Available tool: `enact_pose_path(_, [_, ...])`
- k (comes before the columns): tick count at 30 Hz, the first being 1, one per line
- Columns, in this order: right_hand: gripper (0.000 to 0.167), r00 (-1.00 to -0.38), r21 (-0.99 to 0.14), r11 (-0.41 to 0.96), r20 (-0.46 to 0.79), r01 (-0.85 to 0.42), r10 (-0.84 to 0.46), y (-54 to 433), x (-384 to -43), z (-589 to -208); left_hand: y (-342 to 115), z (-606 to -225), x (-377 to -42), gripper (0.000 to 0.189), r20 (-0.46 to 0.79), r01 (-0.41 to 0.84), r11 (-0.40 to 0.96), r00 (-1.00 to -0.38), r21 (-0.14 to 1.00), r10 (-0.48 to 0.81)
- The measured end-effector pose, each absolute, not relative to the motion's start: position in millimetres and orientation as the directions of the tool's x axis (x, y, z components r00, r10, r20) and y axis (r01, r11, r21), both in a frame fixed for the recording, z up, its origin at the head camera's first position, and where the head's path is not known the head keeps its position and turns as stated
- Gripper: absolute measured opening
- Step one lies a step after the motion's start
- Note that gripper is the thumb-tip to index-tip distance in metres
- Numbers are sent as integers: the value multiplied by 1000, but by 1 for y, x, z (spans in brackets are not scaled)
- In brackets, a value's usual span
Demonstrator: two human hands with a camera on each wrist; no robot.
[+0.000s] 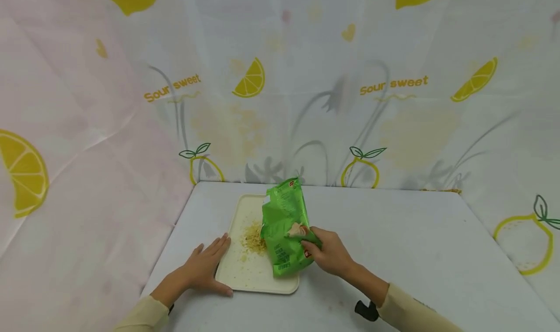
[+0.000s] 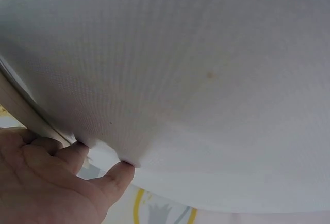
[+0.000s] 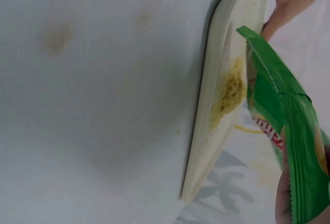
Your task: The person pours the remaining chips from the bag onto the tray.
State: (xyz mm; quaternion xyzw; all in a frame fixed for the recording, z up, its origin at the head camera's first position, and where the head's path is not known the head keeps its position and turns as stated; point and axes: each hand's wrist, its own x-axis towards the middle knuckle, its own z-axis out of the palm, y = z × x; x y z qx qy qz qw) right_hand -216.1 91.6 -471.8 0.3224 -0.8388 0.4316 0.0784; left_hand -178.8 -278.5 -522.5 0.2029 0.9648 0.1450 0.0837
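A cream rectangular tray (image 1: 245, 279) lies on the white-covered table, with a heap of yellowish crumbs (image 1: 254, 238) near its middle. My right hand (image 1: 330, 252) grips a green chip bag (image 1: 284, 225) by its right side, the bag tilted over the right part of the tray. In the right wrist view the bag (image 3: 278, 84) hangs beside the crumbs (image 3: 231, 92); part of the tray is hidden behind it. At the tray's left edge rests my left hand (image 1: 204, 266), fingers spread and extended. The left wrist view shows fingertips (image 2: 122, 171) of that hand touching the tablecloth.
A white cloth covers the table (image 1: 393, 244). Behind it hangs a lemon-printed curtain (image 1: 297, 118), and another drapes along the left side. Small stains mark the cloth near the tray. A black strap piece (image 1: 366, 311) shows at my right wrist.
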Motion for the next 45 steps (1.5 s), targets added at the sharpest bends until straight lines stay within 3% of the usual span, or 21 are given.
enact_pose_path(6, [6,-781,-681,397,461,-616,-421,92,-223,-470,-279,-522,-182,138,-109,357,883,-908,303,405])
enact_pose_path(14, [5,-802,-697,432,366,-572,-472,93,-222,-473,-278,-524,-181,139,-127,355,886,-905,299,405])
enact_pose_path(27, [5,-767,-664,411,423,-624,-482,92,-223,-468,-279,-525,-181,138,-116,358,882,-906,305,408])
enact_pose_path(33, [9,-739,-647,367,522,-668,-426,93,-227,-460,-280,-526,-183,139,-120,358,884,-906,300,407])
enact_pose_path(40, [4,-772,-677,406,407,-614,-488,91,-226,-470,-280,-525,-183,140,-131,350,890,-907,292,400])
enact_pose_path(45, [6,-780,-683,409,406,-605,-476,91,-223,-474,-279,-524,-183,140,-136,344,892,-909,294,395])
